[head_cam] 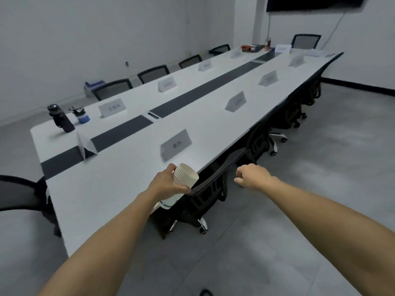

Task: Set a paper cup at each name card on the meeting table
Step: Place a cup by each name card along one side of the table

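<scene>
My left hand grips a stack of white paper cups over the near right edge of the long white meeting table; the stack lies tilted, rims pointing up and to the right. Just beyond it stands the nearest name card. My right hand hangs over the chair beside the table with fingers curled and nothing in it. More name cards run down the right side and the left side. No cup stands at any card in view.
A dark bottle and a small blue-and-white cup of pens stand at the near left corner. A folded card sits on the dark centre strip. Black office chairs line both sides. Clutter lies at the far end.
</scene>
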The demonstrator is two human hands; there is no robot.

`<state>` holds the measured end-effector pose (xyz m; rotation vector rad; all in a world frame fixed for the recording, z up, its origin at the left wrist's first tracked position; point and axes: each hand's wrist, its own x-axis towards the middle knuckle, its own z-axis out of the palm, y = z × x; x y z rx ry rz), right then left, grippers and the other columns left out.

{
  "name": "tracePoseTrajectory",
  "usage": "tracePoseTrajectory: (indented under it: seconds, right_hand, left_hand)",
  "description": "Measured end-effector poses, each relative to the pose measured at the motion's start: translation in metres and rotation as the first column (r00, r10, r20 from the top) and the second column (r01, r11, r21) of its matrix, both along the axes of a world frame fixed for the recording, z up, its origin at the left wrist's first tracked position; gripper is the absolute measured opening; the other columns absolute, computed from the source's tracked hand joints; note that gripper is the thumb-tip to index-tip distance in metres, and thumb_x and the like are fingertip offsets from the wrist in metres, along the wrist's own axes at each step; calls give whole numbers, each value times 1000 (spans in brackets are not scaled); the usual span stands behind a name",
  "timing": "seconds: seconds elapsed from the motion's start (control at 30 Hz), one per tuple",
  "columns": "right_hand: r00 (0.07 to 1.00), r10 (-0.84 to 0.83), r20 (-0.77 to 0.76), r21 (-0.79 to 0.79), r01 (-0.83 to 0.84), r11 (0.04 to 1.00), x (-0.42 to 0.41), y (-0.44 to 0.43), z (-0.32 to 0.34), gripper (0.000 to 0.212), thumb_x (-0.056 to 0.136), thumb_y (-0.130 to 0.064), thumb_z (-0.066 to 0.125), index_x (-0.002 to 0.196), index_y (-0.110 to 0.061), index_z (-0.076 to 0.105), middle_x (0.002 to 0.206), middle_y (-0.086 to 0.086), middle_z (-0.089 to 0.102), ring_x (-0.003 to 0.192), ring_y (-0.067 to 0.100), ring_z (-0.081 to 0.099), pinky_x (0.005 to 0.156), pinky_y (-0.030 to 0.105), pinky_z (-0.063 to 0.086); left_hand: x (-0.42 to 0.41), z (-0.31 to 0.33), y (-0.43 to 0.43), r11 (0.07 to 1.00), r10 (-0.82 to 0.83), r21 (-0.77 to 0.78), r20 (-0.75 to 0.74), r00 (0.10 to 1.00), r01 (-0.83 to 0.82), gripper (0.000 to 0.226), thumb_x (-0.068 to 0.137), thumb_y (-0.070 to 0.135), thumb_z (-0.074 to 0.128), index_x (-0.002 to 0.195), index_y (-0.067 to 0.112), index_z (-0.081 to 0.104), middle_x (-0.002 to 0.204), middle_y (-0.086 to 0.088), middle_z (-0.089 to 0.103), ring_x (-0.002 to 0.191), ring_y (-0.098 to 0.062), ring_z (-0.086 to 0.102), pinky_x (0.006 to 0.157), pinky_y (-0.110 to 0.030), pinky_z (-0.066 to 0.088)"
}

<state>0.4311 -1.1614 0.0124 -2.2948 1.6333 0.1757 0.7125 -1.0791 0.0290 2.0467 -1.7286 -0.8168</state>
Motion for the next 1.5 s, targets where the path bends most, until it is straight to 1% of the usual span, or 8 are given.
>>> tracePoseTrajectory:
  seconds: [0.13, 0.37, 0.53, 0.7, 0.83, 1.07, 1.3, 1.5]
  right_hand:
    - [994, 105, 14, -8, -105, 994, 52, -79, -9, 28, 98, -38, 51, 106, -15, 64, 103, 5, 67, 92, 26, 63, 70, 35, 47]
    - [988, 134, 81, 9, -135, 991, 126, -195, 0, 42, 98, -42, 50, 133, -20, 57, 130, 3, 61, 115, 25, 59, 91, 36, 47]
    - [975, 161, 156, 36, -168, 985, 169, -259, -1, 36, 96, -41, 56, 124, -20, 64, 118, 0, 67, 107, 22, 62, 88, 35, 50]
    - [902, 126, 412, 108, -185, 977, 217, -319, -6, 17, 86, -32, 71, 88, -14, 72, 84, 2, 73, 80, 21, 70, 74, 39, 58]
    - [808, 133, 574, 209, -302, 930, 253, -362, -6, 22, 83, -26, 78, 93, -6, 73, 82, 4, 70, 70, 16, 67, 56, 24, 50]
    - [787, 212, 580, 340, -470, 815, 283, -421, -17, 12, 81, -11, 79, 85, -3, 71, 74, 5, 67, 61, 15, 63, 52, 22, 51]
    - [740, 296, 604, 433, -616, 658, 329, -431, -29, 10, 84, -4, 75, 76, -6, 69, 71, 8, 66, 61, 18, 64, 59, 26, 57]
    - [745, 284, 604, 435, -606, 666, 365, -433, -41, 7, 82, 2, 70, 87, 6, 70, 77, 10, 64, 65, 20, 61, 56, 25, 53]
  left_hand:
    - [39, -13, -63, 996, 91, -13, -18, 996, -91, 68, 64, 39, 84, 118, 27, 45, 99, 4, 62, 92, -20, 59, 73, -33, 48]
    - [92, -15, -161, 980, 194, -23, -87, 977, -196, 71, 61, 41, 85, 115, 24, 42, 103, 3, 60, 95, -21, 60, 80, -41, 55]
    - [112, -17, -215, 976, 218, -16, -50, 975, -219, 71, 59, 42, 86, 112, 22, 43, 104, 0, 62, 94, -24, 60, 82, -46, 56]
    - [122, -26, -265, 969, 246, -26, -12, 969, -246, 76, 59, 42, 87, 117, 25, 41, 107, 1, 60, 95, -23, 60, 82, -45, 57]
    - [118, -30, -301, 954, 301, -17, 24, 953, -301, 79, 59, 43, 86, 120, 28, 38, 109, 2, 57, 96, -20, 61, 80, -40, 60]
    - [103, -31, -334, 884, 466, 23, 57, 883, -468, 75, 60, 42, 86, 115, 29, 37, 106, 2, 58, 91, -20, 62, 68, -36, 61]
    - [114, -33, -323, 777, 620, 69, 93, 779, -626, 72, 57, 44, 84, 111, 30, 38, 100, 3, 60, 87, -20, 63, 71, -44, 59]
    - [150, -46, -319, 725, 670, 122, 100, 735, -678, 70, 55, 45, 82, 107, 29, 38, 94, 3, 63, 81, -20, 64, 70, -45, 59]
